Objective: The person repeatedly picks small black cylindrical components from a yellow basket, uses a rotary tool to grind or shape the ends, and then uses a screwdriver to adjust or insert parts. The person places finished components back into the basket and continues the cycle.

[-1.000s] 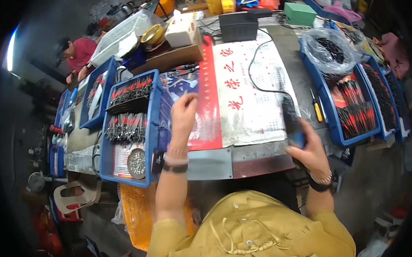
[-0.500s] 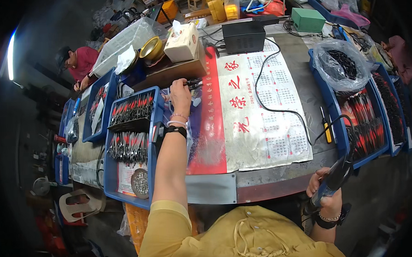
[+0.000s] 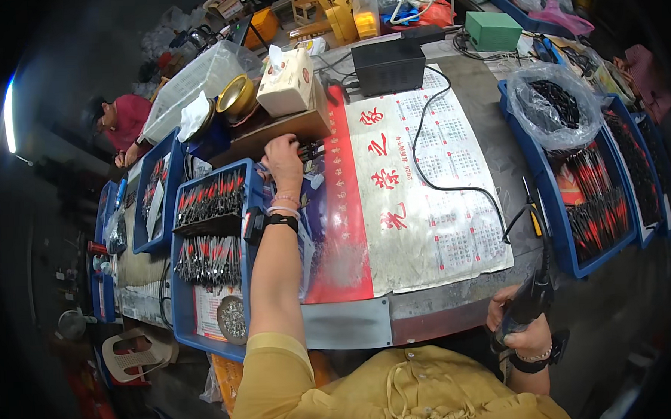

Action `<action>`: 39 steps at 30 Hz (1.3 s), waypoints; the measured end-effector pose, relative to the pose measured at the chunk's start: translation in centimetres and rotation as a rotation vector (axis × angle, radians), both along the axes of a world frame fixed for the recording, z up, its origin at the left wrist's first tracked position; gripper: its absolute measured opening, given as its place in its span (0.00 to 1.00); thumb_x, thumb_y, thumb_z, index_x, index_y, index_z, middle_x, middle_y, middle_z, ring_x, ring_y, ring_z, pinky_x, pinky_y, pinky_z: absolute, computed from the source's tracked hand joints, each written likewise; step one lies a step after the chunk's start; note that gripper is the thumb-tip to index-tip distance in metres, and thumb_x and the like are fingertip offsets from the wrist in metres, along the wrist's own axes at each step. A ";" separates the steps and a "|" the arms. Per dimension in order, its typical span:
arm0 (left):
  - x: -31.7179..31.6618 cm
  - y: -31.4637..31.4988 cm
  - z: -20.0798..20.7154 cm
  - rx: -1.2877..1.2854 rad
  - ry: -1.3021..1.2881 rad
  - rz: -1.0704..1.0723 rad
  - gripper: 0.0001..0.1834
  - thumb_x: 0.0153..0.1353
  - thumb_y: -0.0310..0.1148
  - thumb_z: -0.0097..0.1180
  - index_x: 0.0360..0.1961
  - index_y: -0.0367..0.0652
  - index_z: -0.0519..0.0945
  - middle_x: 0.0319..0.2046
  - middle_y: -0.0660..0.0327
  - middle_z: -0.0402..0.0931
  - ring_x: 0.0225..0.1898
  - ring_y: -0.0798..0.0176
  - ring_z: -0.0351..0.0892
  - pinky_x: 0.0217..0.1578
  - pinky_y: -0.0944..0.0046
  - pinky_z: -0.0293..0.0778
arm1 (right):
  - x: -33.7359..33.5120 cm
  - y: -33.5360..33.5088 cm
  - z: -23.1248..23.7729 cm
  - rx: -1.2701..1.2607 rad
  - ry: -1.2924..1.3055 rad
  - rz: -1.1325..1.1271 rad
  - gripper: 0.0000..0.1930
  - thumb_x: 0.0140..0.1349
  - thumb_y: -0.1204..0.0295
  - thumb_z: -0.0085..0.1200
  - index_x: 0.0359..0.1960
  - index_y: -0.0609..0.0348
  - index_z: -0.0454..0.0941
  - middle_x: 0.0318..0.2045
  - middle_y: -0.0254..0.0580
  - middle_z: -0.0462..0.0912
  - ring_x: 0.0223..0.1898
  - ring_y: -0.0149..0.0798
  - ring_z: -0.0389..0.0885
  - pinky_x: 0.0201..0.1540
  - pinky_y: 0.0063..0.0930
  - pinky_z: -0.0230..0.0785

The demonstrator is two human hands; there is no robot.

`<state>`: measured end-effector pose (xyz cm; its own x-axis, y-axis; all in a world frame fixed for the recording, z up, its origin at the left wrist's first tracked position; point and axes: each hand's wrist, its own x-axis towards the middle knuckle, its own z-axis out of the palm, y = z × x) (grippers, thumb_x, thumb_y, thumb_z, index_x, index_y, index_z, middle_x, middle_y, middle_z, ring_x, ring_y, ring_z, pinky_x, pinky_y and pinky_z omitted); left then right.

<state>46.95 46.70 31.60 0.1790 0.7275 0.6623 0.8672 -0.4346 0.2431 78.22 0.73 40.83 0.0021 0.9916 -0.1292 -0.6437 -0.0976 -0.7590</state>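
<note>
Right hand (image 3: 527, 337) grips corded dark tool (image 3: 533, 300); left hand (image 3: 282, 163) at dark pieces (image 3: 314, 151).

Blue bins (image 3: 254, 184) of small parts (image 3: 209, 261), a corded tool (image 3: 532, 297) and a screwdriver (image 3: 535, 219) show a workshop.

There is one corded tool (image 3: 533, 300) in the right grip (image 3: 527, 336), with one yellow-handled screwdriver (image 3: 535, 221) and one green box (image 3: 492, 32) beyond it, one tissue box (image 3: 287, 86) beyond the left grip (image 3: 282, 164), and, in the nearest blue tray (image 3: 206, 342) left of that grip, one round metal dish (image 3: 234, 321) and two rows of black-and-red pieces (image 3: 212, 261).
</note>
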 end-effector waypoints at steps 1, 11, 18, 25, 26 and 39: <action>0.3 -0.6 0.9 0.080 -0.095 -0.024 0.10 0.60 0.31 0.58 0.43 0.46 0.81 0.43 0.61 0.78 0.52 0.54 0.73 0.49 0.49 0.65 | -0.1 0.0 0.0 0.011 0.008 0.009 0.36 0.40 0.75 0.71 0.56 0.66 0.70 0.32 0.39 0.71 0.34 0.32 0.70 0.36 0.28 0.65; 2.3 -21.8 13.8 -0.499 -1.147 -0.595 0.10 0.69 0.25 0.53 0.48 0.35 0.69 0.34 0.59 0.78 0.28 0.73 0.76 0.30 0.75 0.72 | -3.5 -0.4 0.5 0.042 -0.044 -0.019 0.29 0.46 0.77 0.64 0.53 0.62 0.69 0.33 0.39 0.74 0.35 0.33 0.76 0.39 0.29 0.72; 1.0 -39.5 9.0 -1.436 -1.188 -0.533 0.15 0.71 0.28 0.49 0.56 0.35 0.69 0.32 0.58 0.79 0.27 0.72 0.74 0.31 0.73 0.72 | -4.7 -2.6 0.0 -0.082 -0.236 0.141 0.29 0.49 0.81 0.64 0.55 0.64 0.69 0.33 0.39 0.79 0.34 0.29 0.78 0.37 0.22 0.70; 2.0 -46.3 2.7 -1.671 -1.489 -0.471 0.13 0.70 0.29 0.52 0.53 0.36 0.75 0.34 0.58 0.81 0.29 0.71 0.77 0.32 0.72 0.75 | -6.4 -3.1 -1.7 -0.150 -0.568 0.125 0.24 0.50 0.83 0.61 0.51 0.65 0.70 0.33 0.41 0.81 0.32 0.29 0.79 0.34 0.21 0.72; 2.3 -46.5 2.2 -1.667 -1.495 -0.452 0.13 0.71 0.31 0.51 0.53 0.36 0.75 0.34 0.58 0.82 0.28 0.72 0.76 0.31 0.73 0.74 | -6.7 -3.0 -1.9 -0.171 -0.585 0.134 0.24 0.50 0.83 0.61 0.51 0.65 0.70 0.33 0.41 0.81 0.33 0.28 0.78 0.34 0.21 0.72; 3.3 -44.9 0.0 -1.829 -1.842 -0.322 0.22 0.73 0.48 0.47 0.45 0.36 0.78 0.27 0.61 0.78 0.24 0.71 0.71 0.27 0.72 0.69 | -9.0 -1.4 -2.9 -0.230 -0.656 0.207 0.27 0.54 0.79 0.65 0.56 0.63 0.71 0.40 0.36 0.84 0.45 0.28 0.80 0.51 0.25 0.72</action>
<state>50.26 1.78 31.62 0.5938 0.5365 -0.5997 -0.4320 0.8413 0.3248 69.22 -0.63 37.96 -0.0340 0.9278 -0.3715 -0.0140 -0.3721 -0.9281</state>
